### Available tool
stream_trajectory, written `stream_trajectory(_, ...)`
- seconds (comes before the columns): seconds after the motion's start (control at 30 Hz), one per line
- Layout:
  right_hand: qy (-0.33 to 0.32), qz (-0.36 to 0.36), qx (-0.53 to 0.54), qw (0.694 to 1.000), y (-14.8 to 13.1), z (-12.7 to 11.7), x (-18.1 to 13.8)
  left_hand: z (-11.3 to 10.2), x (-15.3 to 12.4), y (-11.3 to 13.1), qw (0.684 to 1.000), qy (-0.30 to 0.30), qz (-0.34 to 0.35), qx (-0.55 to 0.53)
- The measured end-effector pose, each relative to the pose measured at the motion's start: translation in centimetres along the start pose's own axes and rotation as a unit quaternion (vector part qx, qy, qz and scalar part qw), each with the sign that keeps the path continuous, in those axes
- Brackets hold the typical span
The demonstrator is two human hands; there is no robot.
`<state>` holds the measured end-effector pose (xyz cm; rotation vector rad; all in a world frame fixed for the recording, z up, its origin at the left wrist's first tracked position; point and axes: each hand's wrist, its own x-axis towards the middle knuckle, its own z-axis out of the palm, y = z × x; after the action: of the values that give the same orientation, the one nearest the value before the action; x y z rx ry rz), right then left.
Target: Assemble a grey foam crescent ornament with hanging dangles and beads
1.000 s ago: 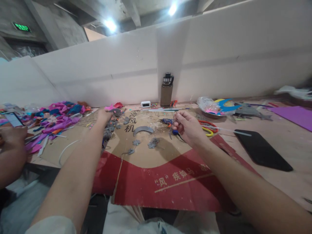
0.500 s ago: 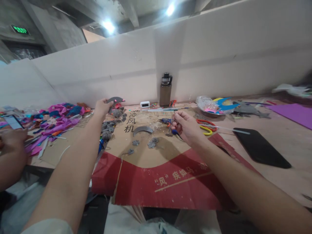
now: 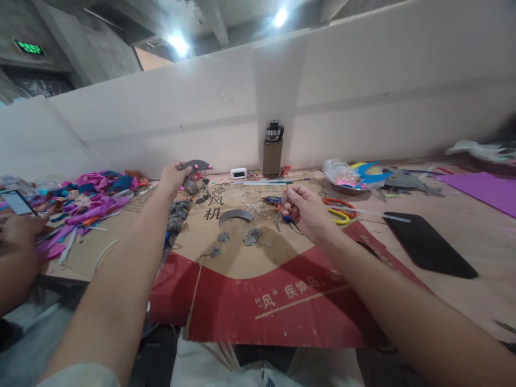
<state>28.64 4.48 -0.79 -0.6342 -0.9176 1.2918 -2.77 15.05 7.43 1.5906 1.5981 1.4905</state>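
My left hand point(image 3: 173, 177) is closed on a dark grey curved piece point(image 3: 196, 164) with small pink bits along its edge, held up over the far left of the cardboard. Thin grey strands hang beneath that piece. Over the right of the cardboard, my right hand point(image 3: 302, 207) pinches a thin grey strip point(image 3: 278, 222) that dangles from its fingertips. Between the hands, a second grey curved piece point(image 3: 235, 215) lies on the cardboard point(image 3: 226, 260). Crumpled grey scraps point(image 3: 252, 236) rest just in front of it.
A bottle point(image 3: 273, 150) and a small white device point(image 3: 238, 173) stand by the back partition. To the right are scissors point(image 3: 342, 216), a bowl of scraps point(image 3: 350, 188) and a black phone-like slab point(image 3: 429, 244). Colourful scraps point(image 3: 97, 199) and another person's hand point(image 3: 18, 236) are at left.
The left hand has shifted slightly right with the curved piece, and strands now show hanging under it. More of the grey strip shows below my right fingers.
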Motion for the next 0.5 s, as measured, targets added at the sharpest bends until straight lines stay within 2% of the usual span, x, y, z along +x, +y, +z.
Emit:
stream_trajectory(0.27, -0.013, -0.008, 0.016, 1.000, -0.01, -0.27, 0.37, 0.63, 0.21, 0.09, 0.998, -0.031, -0.012, -0.060)
stream_trajectory(0.4, -0.017, -0.011, 0.015, 1.000, -0.10, -0.32, 0.55, 0.91, -0.09, 0.39, 0.997, -0.018, -0.042, -0.056)
stream_trajectory(0.5, -0.017, -0.013, 0.016, 1.000, -0.15, -0.35, 0.59, 0.93, -0.20, 0.40, 0.998, -0.032, -0.042, -0.044)
